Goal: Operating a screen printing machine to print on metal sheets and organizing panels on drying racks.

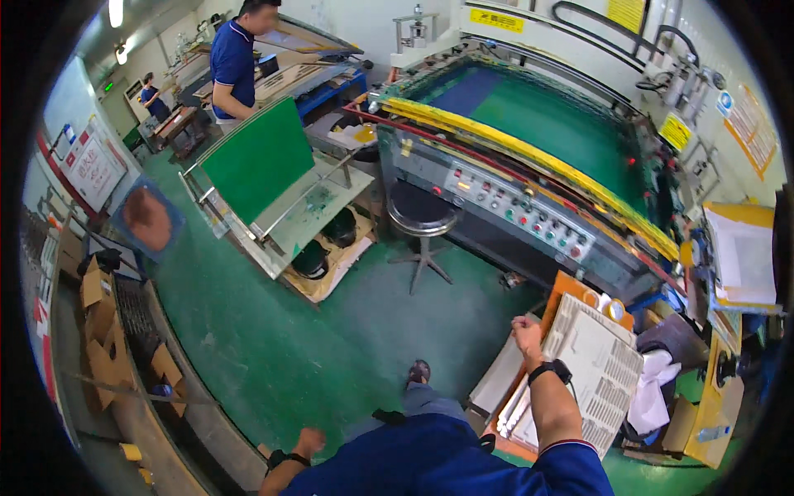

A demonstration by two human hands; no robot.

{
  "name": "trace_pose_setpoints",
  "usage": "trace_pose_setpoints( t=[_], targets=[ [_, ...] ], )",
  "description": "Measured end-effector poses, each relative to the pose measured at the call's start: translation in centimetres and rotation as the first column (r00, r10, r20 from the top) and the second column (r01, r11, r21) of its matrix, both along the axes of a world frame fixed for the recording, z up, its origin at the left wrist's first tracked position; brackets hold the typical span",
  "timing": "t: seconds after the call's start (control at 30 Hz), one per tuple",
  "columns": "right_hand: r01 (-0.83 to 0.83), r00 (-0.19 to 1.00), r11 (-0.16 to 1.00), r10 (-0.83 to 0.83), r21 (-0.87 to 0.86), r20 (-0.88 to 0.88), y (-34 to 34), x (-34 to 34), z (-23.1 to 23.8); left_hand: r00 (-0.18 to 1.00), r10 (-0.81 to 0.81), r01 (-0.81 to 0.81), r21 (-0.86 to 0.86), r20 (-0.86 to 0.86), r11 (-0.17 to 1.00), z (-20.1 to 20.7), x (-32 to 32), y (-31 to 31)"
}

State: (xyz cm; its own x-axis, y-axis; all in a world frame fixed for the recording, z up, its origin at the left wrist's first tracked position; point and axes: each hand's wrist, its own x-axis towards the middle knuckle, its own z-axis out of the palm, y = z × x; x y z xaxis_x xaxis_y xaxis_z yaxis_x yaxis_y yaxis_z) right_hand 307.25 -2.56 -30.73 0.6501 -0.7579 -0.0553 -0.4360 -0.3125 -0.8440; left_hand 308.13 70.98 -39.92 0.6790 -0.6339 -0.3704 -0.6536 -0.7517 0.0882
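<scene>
My right hand (527, 337) is held above the left edge of a stack of pale printed sheets (597, 364), fingers curled in and nothing visible in them. The sheets, with rows of dark slots printed on them, lie on an orange board (567, 289). Low by my left side hangs my left hand (311, 441), away from any object; its fingers are too indistinct to read. Ahead of me stands a large screen-printing machine (513, 198), with a green mesh screen (546, 112) in a yellow-edged frame.
A round black stool (423, 217) stands before the machine. Left of it is a metal table (331, 186) bearing an upright green panel (258, 157), with black buckets (311, 260) beneath. Cardboard boxes (101, 310) line the left side. A co-worker (233, 66) stands at the back; another person (152, 99) is farther off.
</scene>
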Motion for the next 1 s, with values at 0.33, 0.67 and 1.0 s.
trace_pose_setpoints(
  t=[0.33,0.67,1.0],
  targets=[
    [0.127,0.991,0.986,-0.120,0.111,-0.065,-6.3,11.7,3.5,0.621,0.463,-0.708,-0.198,-0.632,0.678,4.7,19.7,-7.5],
    [0.134,0.978,0.987,-0.117,0.087,-0.170,-12.1,12.5,4.4,0.630,0.441,-0.733,-0.303,-0.639,0.609,12.1,42.1,-21.8],
    [0.078,0.964,0.971,-0.131,-0.225,-0.230,-15.4,18.6,4.8,0.488,0.400,-0.701,-0.076,-0.776,0.709,6.1,41.9,-14.7]
  ],
)
